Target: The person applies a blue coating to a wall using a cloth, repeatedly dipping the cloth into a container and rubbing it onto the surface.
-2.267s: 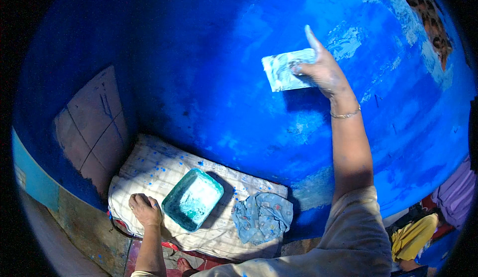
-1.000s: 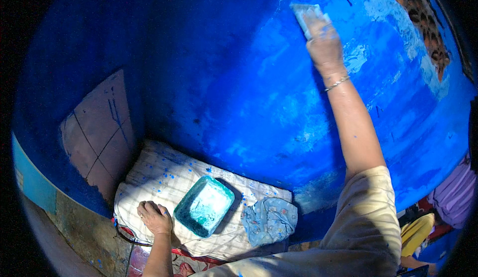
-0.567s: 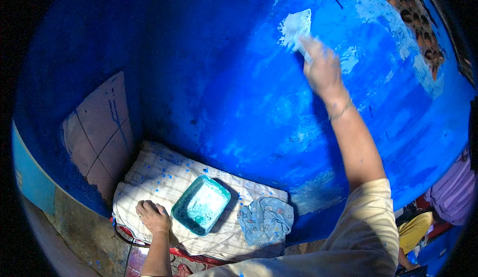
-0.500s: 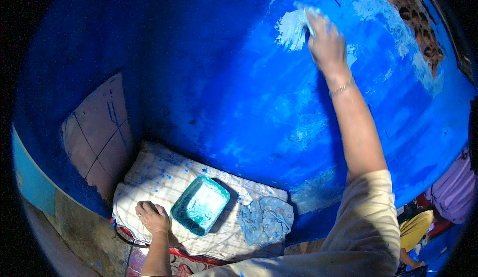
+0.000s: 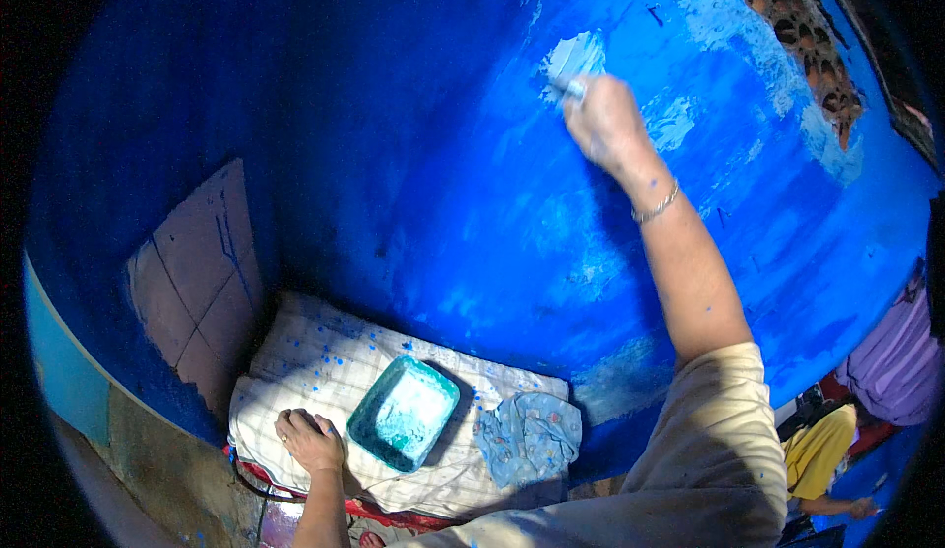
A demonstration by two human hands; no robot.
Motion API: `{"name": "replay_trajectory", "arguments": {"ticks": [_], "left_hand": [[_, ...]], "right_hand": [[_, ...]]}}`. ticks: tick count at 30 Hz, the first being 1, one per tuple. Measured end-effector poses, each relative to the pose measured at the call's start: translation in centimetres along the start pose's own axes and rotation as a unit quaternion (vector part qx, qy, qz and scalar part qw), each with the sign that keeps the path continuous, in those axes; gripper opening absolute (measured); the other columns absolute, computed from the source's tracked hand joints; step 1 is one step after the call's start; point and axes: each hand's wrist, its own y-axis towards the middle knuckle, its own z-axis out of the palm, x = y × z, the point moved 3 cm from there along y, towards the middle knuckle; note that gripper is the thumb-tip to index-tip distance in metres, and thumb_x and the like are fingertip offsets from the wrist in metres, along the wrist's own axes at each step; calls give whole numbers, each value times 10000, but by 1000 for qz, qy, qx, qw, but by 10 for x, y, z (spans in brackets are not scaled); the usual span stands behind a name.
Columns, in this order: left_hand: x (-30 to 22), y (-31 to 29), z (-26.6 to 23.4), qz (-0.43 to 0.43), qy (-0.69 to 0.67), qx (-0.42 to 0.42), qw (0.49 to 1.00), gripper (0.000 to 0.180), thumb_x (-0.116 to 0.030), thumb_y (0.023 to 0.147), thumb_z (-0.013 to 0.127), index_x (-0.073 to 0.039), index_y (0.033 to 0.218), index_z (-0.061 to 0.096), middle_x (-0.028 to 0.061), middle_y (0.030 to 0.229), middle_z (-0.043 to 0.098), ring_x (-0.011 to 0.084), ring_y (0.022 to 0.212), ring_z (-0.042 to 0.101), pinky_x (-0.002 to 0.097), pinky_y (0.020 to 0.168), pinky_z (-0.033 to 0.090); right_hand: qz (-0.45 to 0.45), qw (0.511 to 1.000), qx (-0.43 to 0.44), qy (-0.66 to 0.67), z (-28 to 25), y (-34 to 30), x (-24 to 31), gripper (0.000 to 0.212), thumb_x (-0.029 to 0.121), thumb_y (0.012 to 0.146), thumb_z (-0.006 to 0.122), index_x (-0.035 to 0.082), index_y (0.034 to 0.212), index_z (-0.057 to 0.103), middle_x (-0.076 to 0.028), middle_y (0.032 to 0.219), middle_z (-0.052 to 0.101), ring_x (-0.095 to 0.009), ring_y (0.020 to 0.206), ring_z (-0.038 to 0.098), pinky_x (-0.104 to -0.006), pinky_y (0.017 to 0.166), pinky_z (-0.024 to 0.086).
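Note:
My right hand is raised to the blue wall, its fingers closed round a putty knife blurred by motion. The blade is at the lower edge of a whitish smeared patch; exact contact cannot be told. Low on the left, my left hand lies palm down with fingers apart on a pale checked cloth spotted with blue. Just right of it a green tray holds white paste. A crumpled blue patterned rag lies right of the tray.
At far left, a bare tiled panel interrupts the blue paint. Rough brown openwork edges the wall at upper right. Another person in a purple top and yellow garment is at lower right, one hand extended.
My right hand has moved down and slightly left with the putty knife, from above the whitish patch to its lower edge. My left hand stays on the cloth. More of the other person's arm shows.

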Motion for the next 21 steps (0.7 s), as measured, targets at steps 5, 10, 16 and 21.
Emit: {"name": "replay_trajectory", "arguments": {"ticks": [5, 10, 16, 21], "left_hand": [[-3, 2, 2, 36, 15, -11, 999, 303, -165, 795, 525, 67, 987, 492, 244, 1167, 423, 420, 1125, 397, 491, 944, 357], [0, 2, 2, 33, 6, -2, 999, 301, -159, 781, 524, 72, 970, 490, 246, 1145, 427, 420, 1105, 401, 492, 948, 352], [3, 1, -3, 33, 5, -17, 999, 300, -154, 779, 522, 72, 973, 492, 251, 1141, 427, 421, 1102, 402, 491, 953, 346], [-3, 1, 5, 33, 14, -9, 999, 316, -161, 791, 518, 79, 995, 497, 252, 1152, 424, 415, 1112, 398, 486, 966, 336]], "right_hand": [[-93, 885, -353, -290, -24, 62, -29, 343, 43, 820, 464, -35, 1122, 607, -228, 1098, 616, -368, 975, 606, -422, 838, 492], [15, 905, -133, -404, 31, 46, -32, 173, 130, 734, 563, 22, 801, 680, -147, 761, 662, -239, 711, 656, -395, 642, 521], [-52, 982, -18, -180, 18, 1, 4, 139, 103, 748, 544, 60, 707, 670, -167, 700, 655, -320, 638, 659, -418, 585, 543], [-50, 936, -225, -265, -30, 50, -34, 261, 69, 797, 467, -30, 995, 606, -220, 909, 649, -391, 864, 632, -473, 815, 498]]}}
